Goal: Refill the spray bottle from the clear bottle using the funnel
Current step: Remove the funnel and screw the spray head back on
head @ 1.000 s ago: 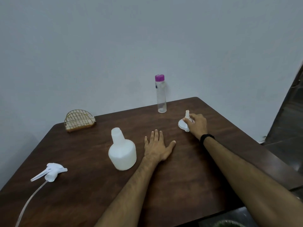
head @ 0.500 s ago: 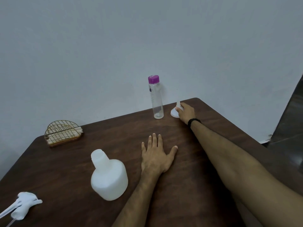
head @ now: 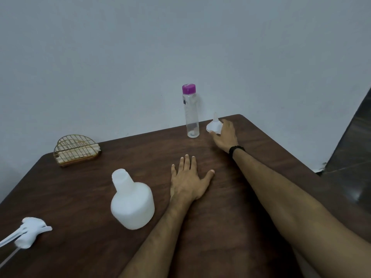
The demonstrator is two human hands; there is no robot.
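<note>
Right hand (head: pixel 224 135) grips the funnel (head: pixel 214 125) spout-up, upper right beside the upright clear bottle (head: pixel 191 113) near the tabletop (head: pixel 230 197) far edge, while left hand (head: pixel 188 179) lies flat, relaxed, mid-frame.

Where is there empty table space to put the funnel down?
Bare wood lies between the napkin holder and the clear bottle, and in front of the spray bottle beside the spray nozzle. It is crowded at the far corner, where the right hand holds the funnel.
</note>
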